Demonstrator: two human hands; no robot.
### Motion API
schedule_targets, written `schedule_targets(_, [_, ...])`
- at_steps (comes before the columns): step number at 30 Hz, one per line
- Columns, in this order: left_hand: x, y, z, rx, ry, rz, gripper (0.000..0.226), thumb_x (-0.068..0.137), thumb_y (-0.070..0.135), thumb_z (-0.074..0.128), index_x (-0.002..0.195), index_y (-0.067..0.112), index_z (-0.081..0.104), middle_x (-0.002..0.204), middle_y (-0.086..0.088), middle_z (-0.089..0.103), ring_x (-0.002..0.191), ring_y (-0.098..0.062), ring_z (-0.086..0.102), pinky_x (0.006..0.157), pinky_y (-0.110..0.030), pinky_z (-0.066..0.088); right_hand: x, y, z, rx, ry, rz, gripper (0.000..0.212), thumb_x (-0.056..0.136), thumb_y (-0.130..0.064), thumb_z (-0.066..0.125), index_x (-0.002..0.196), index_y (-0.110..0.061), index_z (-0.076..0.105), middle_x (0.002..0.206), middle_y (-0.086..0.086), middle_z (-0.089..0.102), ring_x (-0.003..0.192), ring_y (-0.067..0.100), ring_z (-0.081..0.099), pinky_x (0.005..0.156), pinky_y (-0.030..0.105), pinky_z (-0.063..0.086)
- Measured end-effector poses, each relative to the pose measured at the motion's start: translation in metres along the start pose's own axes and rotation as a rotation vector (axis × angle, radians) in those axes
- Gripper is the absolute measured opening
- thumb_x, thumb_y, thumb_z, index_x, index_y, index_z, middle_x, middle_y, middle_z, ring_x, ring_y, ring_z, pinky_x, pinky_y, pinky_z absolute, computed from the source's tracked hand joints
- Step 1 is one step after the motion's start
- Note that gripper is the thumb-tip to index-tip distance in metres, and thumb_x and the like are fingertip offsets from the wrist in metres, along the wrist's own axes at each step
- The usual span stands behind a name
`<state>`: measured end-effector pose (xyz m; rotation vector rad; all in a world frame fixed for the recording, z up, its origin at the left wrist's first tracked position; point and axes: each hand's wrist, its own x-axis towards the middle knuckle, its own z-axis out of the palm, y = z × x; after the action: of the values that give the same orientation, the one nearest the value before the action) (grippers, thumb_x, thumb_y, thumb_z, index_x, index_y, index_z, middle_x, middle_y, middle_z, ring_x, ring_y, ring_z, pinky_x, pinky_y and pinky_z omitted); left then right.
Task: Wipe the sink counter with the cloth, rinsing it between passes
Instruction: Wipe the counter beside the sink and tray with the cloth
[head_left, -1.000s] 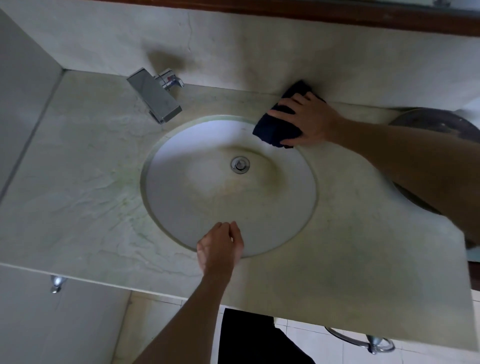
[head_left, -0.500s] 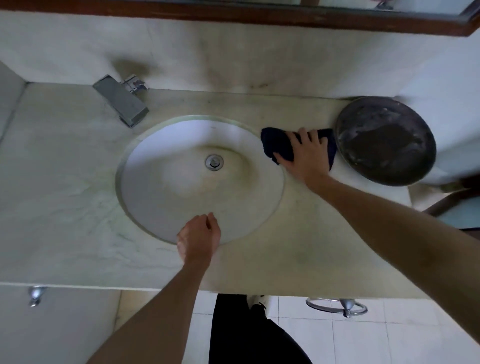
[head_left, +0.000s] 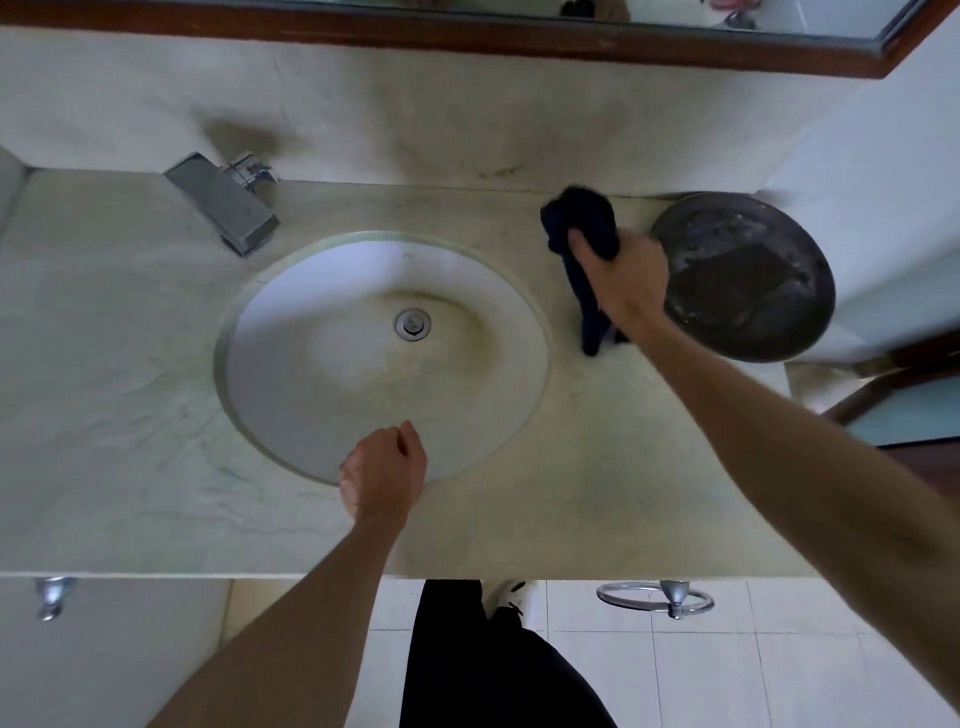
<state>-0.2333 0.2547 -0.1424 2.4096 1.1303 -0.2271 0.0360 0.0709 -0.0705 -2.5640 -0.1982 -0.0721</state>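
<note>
- The right hand (head_left: 621, 283) grips a bunched dark cloth (head_left: 582, 228) on the pale stone counter (head_left: 597, 467), between the round sink (head_left: 384, 353) and a dark round dish (head_left: 743, 275).
- The dish sits just beside the hand, against the back wall.
- The left hand (head_left: 384, 470), loosely curled and holding nothing, rests at the sink's near rim.
- A chrome tap (head_left: 223, 205) stands at the back left, well apart from the cloth.
</note>
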Motion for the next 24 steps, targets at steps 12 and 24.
schedule_targets(12, [0.009,-0.009,0.009,0.048,0.012,0.093,0.055,0.101,0.041,0.035,0.052,0.018,0.045,0.051,0.002,0.047,0.049,-0.019,0.053,0.066,-0.034,0.055,0.104,0.007,0.055,-0.538,-0.262,-0.468,0.077,0.090,-0.070,0.052,0.136,-0.008,0.050,0.130,0.017,0.055,0.107,0.040,0.059,0.080,0.043,0.048])
schedule_targets(24, [0.006,-0.002,0.003,0.077,0.005,0.052,0.055,0.103,0.043,0.035,0.056,0.019,0.052,0.055,0.001,0.052,0.054,-0.018,0.053,0.064,-0.031,0.049,0.066,0.034,0.053,-0.640,-0.282,-0.533,0.090,0.084,-0.083,0.036,0.145,-0.017,0.041,0.135,0.019,0.043,0.115,0.041,0.046,0.093,0.057,0.037])
